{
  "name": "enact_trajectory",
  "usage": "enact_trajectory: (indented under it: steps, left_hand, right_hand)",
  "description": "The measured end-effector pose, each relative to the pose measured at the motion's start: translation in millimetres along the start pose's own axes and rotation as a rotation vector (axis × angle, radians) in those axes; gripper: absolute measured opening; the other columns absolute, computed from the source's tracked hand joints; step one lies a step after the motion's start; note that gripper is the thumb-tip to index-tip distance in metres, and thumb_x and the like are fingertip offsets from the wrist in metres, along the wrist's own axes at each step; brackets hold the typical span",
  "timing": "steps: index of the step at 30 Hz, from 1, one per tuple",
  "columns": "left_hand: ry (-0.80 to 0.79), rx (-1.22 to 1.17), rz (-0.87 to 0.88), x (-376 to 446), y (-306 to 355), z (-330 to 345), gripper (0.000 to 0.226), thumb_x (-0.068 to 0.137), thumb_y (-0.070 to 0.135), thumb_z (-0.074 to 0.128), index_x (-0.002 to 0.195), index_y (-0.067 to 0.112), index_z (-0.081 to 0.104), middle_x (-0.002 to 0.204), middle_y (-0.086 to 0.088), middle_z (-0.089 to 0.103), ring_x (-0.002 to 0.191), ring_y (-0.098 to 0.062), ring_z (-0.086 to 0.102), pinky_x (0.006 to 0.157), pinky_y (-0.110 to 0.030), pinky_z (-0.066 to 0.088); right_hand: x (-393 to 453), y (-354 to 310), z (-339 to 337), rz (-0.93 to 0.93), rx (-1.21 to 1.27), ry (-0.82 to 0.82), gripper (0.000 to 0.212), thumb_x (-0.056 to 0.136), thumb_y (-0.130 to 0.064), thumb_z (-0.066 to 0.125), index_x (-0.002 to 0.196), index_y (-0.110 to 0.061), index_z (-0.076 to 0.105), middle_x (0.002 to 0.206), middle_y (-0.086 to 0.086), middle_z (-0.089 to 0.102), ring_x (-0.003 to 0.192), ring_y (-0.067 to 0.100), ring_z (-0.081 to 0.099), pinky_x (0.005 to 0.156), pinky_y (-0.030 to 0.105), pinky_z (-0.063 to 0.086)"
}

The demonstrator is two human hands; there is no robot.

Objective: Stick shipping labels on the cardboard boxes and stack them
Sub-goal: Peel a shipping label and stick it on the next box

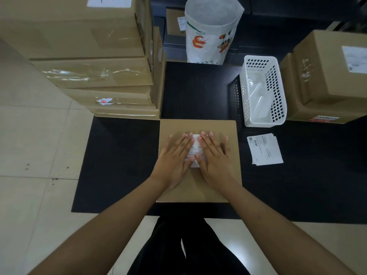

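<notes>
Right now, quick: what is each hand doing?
Left hand: open, fingers flat, pressing the label onto the box.
Right hand: open, fingers flat, pressing the same label.

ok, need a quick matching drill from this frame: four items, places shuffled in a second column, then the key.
Items
1. white basket
2. loose labels
3. printed sack
4. stack of boxes

Places
A. far edge of the black mat, upright
B. left of the mat, on the floor
C. flat on the mat, right of the centre box
D. on the mat, beyond the loose labels

Pairs: 1-D, 2-C, 3-A, 4-B
</notes>
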State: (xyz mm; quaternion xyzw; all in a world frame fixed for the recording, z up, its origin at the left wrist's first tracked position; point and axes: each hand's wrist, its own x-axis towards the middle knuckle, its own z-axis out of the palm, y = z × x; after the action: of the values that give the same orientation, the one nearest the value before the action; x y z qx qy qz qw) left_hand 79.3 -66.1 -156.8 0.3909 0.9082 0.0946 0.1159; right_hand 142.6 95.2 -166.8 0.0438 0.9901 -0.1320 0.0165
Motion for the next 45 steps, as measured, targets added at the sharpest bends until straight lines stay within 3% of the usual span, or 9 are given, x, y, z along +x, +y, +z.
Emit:
enact_trajectory:
  steps: [5, 10, 15, 20, 28, 33, 35, 40, 45]
  left_hand:
    - [0.085, 0.04, -0.208, -2.8, -0.7, 5.6, 0.067, 0.097, 0.043, -0.013, 0.152, 0.012, 0.009, 0.159, -0.001, 0.002, 0.148, -0.016, -0.002, 0.118, -0.04, -0.009]
    - [0.152, -0.068, -0.283, -4.5, 1.5, 7.3, 0.061, 0.1, 0.042, 0.002, 0.151, 0.011, 0.004, 0.159, -0.002, -0.002, 0.147, -0.017, -0.008, 0.118, -0.034, -0.012]
    - [-0.043, -0.12, 0.184, -20.2, -3.6, 5.3, 0.063, 0.102, 0.047, 0.017, 0.153, 0.013, 0.003, 0.16, 0.0, -0.005, 0.147, -0.011, -0.013, 0.119, -0.032, -0.01]
    - [-0.002, 0.024, 0.159, -21.4, -2.1, 10.6, 0.064, 0.101, 0.048, 0.002, 0.152, 0.01, 0.013, 0.16, -0.005, 0.009, 0.148, -0.016, 0.002, 0.119, -0.037, -0.001]
    - [0.178, -0.131, -0.331, -31.5, 3.9, 17.4, 0.069, 0.099, 0.051, -0.001, 0.15, 0.006, 0.002, 0.159, -0.006, -0.004, 0.147, -0.016, -0.009, 0.118, -0.028, -0.013]
    - [0.039, 0.023, 0.212, -51.1, 13.5, 21.3, 0.063, 0.103, 0.045, 0.008, 0.151, 0.005, 0.013, 0.159, -0.013, 0.012, 0.148, -0.02, 0.002, 0.119, -0.038, 0.004]
    - [0.032, 0.073, 0.231, -55.0, 11.3, 25.9, 0.062, 0.103, 0.044, 0.009, 0.151, 0.006, 0.017, 0.158, -0.011, 0.017, 0.148, -0.02, 0.009, 0.117, -0.04, 0.01]
    - [0.045, 0.094, 0.109, -55.0, 18.2, 27.1, 0.06, 0.104, 0.04, 0.007, 0.149, 0.003, 0.023, 0.156, -0.012, 0.024, 0.145, -0.023, 0.02, 0.116, -0.04, 0.015]
    - [0.106, 0.037, -0.316, -65.3, 24.2, 29.9, 0.067, 0.1, 0.046, 0.016, 0.151, 0.003, 0.014, 0.159, -0.011, 0.011, 0.148, -0.023, 0.009, 0.118, -0.04, 0.006]
  right_hand:
    - [-3.4, -2.1, 2.7, 0.143, 0.005, 0.083, 0.065, 0.1, -0.048, 0.01, 0.148, -0.011, 0.033, 0.156, 0.001, 0.03, 0.148, 0.018, 0.011, 0.119, 0.046, -0.008]
    - [-5.3, -0.3, 2.8, 0.236, 0.065, 0.122, 0.074, 0.098, -0.054, 0.002, 0.152, -0.006, 0.014, 0.161, 0.009, 0.011, 0.149, 0.023, -0.001, 0.12, 0.041, -0.005]
    - [-15.0, 16.3, 7.5, -0.249, 0.043, -0.003, 0.07, 0.102, -0.05, 0.015, 0.145, 0.003, 0.031, 0.153, 0.018, 0.032, 0.147, 0.023, 0.012, 0.119, 0.043, 0.011]
    - [-18.6, 15.6, 6.3, -0.231, -0.023, 0.018, 0.066, 0.102, -0.048, 0.019, 0.141, -0.001, 0.043, 0.15, 0.012, 0.04, 0.142, 0.023, 0.027, 0.118, 0.044, 0.012]
    - [-33.5, 9.1, 4.2, 0.126, 0.051, 0.066, 0.076, 0.099, -0.056, 0.014, 0.151, -0.001, 0.017, 0.16, 0.013, 0.012, 0.149, 0.025, 0.004, 0.121, 0.039, -0.002]
    - [-42.7, 24.8, 3.2, -0.374, -0.014, -0.053, 0.067, 0.103, -0.047, 0.016, 0.147, 0.002, 0.029, 0.156, 0.018, 0.026, 0.147, 0.027, 0.014, 0.119, 0.041, 0.011]
    - [-43.0, 32.3, 4.2, -0.466, -0.066, -0.101, 0.067, 0.103, -0.048, 0.016, 0.148, 0.0, 0.029, 0.156, 0.015, 0.026, 0.147, 0.025, 0.016, 0.117, 0.042, 0.015]
    - [-49.3, 29.1, 0.7, -0.357, -0.131, -0.084, 0.065, 0.102, -0.049, 0.013, 0.148, -0.005, 0.028, 0.156, 0.01, 0.027, 0.146, 0.022, 0.02, 0.117, 0.047, 0.016]
    - [-60.8, 27.3, 2.2, -0.003, -0.103, -0.024, 0.065, 0.1, -0.049, 0.019, 0.15, -0.008, 0.028, 0.158, 0.008, 0.024, 0.148, 0.023, 0.015, 0.118, 0.048, 0.011]
